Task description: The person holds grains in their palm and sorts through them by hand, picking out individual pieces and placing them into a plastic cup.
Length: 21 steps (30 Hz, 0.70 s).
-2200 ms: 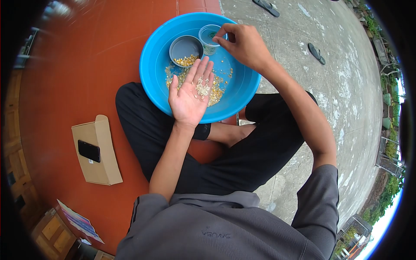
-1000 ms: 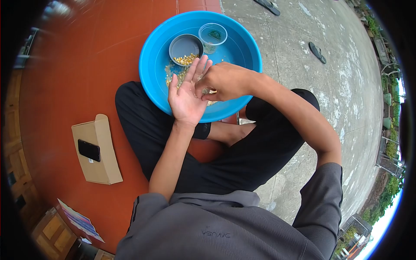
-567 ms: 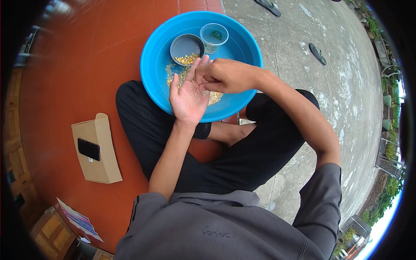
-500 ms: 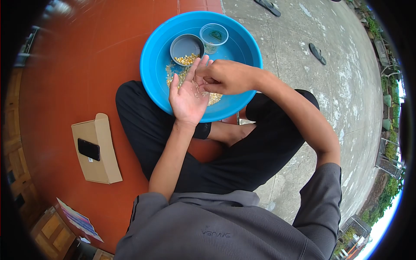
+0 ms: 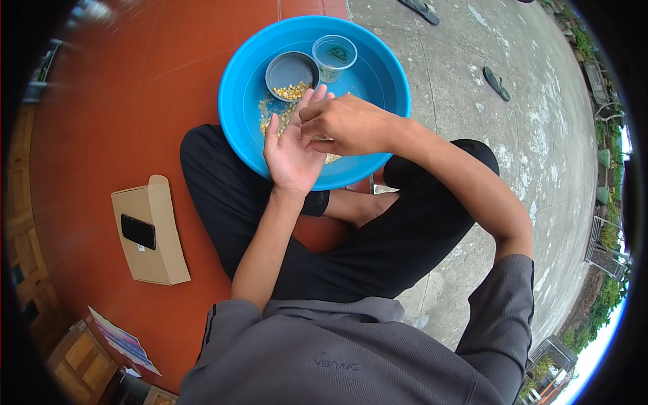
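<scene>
My left hand [image 5: 291, 156] is palm up over the near side of a blue basin [image 5: 236, 145], its fingers stretched out and open. Closed in a pinch, my right hand [image 5: 351, 125] is right over that palm and covers most of it. Whatever sits between its fingertips is hidden. Inside the basin, corn kernels and pale bits [image 5: 266, 121] lie loose on the bottom, partly behind the hands. A grey bowl [image 5: 283, 67] holds yellow corn kernels [image 5: 293, 90]. Beside it stands a clear plastic cup [image 5: 334, 57] with a green print.
On the red floor [image 5: 135, 121] to the left, a black phone [image 5: 138, 232] rests on a cardboard box [image 5: 165, 236]. A printed sheet [image 5: 125, 341] is at lower left. Two dark slippers, one farther off [image 5: 422, 10] and one nearer [image 5: 496, 84], lie on the concrete [image 5: 452, 61].
My right hand has shifted slightly and turned over the left palm, now covering the small bits that showed there. The left hand has stayed in place.
</scene>
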Tool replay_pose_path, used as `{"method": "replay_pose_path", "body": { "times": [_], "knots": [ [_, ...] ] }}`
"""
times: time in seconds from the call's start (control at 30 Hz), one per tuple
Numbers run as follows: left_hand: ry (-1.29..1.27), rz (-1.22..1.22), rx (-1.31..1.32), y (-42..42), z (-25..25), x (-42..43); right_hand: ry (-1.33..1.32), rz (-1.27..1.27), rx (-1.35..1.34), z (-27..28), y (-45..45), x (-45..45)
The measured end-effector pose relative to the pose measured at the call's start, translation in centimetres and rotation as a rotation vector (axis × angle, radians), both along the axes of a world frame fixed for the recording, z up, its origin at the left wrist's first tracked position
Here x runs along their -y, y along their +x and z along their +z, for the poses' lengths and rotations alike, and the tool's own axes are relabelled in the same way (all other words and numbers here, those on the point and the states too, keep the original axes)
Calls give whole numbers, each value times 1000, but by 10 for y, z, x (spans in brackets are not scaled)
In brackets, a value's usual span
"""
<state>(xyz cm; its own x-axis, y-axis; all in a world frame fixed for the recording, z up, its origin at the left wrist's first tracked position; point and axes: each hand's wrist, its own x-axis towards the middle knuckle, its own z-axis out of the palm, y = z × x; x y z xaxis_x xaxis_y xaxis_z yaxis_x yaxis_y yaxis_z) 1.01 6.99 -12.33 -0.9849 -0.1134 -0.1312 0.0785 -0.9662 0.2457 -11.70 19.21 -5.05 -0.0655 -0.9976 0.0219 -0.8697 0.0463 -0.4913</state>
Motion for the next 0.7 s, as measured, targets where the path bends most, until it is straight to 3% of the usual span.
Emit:
{"method": "replay_pose_path", "body": {
  "times": [0.37, 0.47, 0.57, 0.7],
  "knots": [
    [108, -19, -11, 2, -9, 4, -52, 4, -70, -9, 5, 3],
    [93, 48, 167, 4, -18, 4, -105, 6, -102, -9, 6, 2],
    [234, -24, -17, 5, -28, 8, -222, 34, -185, -15, 5, 3],
    [221, -32, -42, 4, -27, 7, -217, 20, -235, -13, 9, 4]
  ]
}}
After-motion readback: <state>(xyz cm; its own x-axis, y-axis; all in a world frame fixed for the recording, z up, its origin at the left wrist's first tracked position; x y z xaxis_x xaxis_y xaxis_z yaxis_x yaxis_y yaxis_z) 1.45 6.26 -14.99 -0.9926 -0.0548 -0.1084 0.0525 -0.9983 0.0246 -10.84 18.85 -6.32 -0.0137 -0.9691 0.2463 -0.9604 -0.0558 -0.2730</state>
